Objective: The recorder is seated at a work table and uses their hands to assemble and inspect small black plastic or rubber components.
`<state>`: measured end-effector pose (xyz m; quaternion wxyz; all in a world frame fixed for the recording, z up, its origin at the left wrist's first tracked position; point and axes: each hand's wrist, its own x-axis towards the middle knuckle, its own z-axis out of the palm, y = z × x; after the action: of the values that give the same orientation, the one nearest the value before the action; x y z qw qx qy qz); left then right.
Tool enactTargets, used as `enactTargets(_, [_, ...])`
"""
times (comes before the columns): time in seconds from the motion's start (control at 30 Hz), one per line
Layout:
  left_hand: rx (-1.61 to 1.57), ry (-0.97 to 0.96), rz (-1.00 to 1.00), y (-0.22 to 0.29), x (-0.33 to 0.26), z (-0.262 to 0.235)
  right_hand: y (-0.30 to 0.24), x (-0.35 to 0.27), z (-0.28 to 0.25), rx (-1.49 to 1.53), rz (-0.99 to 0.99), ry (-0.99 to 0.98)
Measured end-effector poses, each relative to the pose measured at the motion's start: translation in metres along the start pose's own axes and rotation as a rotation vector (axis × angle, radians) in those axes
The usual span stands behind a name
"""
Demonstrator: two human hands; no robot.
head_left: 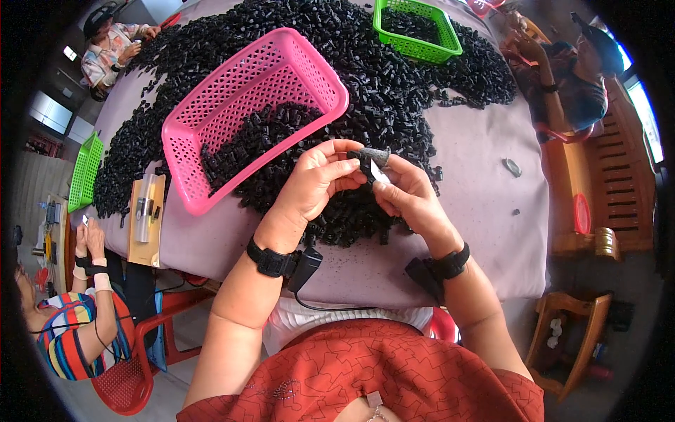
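My left hand [313, 177] is closed in a pinch on a small black plastic piece [363, 167], in front of my chest and above the pile. Close against it, my right hand [416, 200] grips a small pale blade [377, 173] between thumb and fingers, its flat side showing. A grey finger cover [374, 153] sits over the tip of my right index finger. The blade's edge is next to the black piece; whether they touch I cannot tell. Under and beyond both hands spreads a large heap of small black plastic pieces [387, 98].
A pink basket [188, 169], partly filled with black pieces, tilts at the left of the heap. Green baskets [422, 49] [86, 172] stand far right and far left. A cardboard piece with a clear tube [144, 211] lies at left. Other people sit around the cloth-covered table [485, 183].
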<state>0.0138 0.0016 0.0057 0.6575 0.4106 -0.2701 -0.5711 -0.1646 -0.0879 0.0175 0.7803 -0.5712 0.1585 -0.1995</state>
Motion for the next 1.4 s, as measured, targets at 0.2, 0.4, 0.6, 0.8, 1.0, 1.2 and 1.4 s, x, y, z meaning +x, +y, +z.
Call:
enactTargets(0.2, [0.025, 0.017, 0.027, 0.0006, -0.0002, -0.0016, 0.0000, -0.0006, -0.0003, -0.034, 0.011, -0.014])
enactTargets(0.4, [-0.069, 0.037, 0.015, -0.0008, 0.0022, -0.0009, 0.0032, 0.0016, -0.0021, -0.039, 0.002, 0.062])
enactTargets(0.6, [-0.094, -0.017, -0.010, -0.0017, 0.0019, -0.0080, -0.0004, 0.0003, -0.0017, -0.053, -0.004, 0.044])
enactTargets(0.8, [-0.135, -0.047, -0.032, -0.0040, 0.0023, -0.0025, -0.0001, -0.0021, -0.0007, -0.064, -0.021, -0.009])
enactTargets(1.0, [-0.185, -0.050, -0.030, -0.0056, 0.0029, -0.0065, -0.0013, 0.0002, -0.0031, -0.058, -0.010, 0.032])
enactTargets(1.2, [-0.175, -0.120, -0.031, -0.0029, 0.0011, -0.0012, -0.0005, -0.0002, -0.0032, -0.061, -0.026, 0.049])
enactTargets(1.4, [-0.167, -0.127, -0.027, -0.0034, 0.0007, 0.0009, -0.0059, -0.0020, 0.0006, -0.036, -0.004, -0.005])
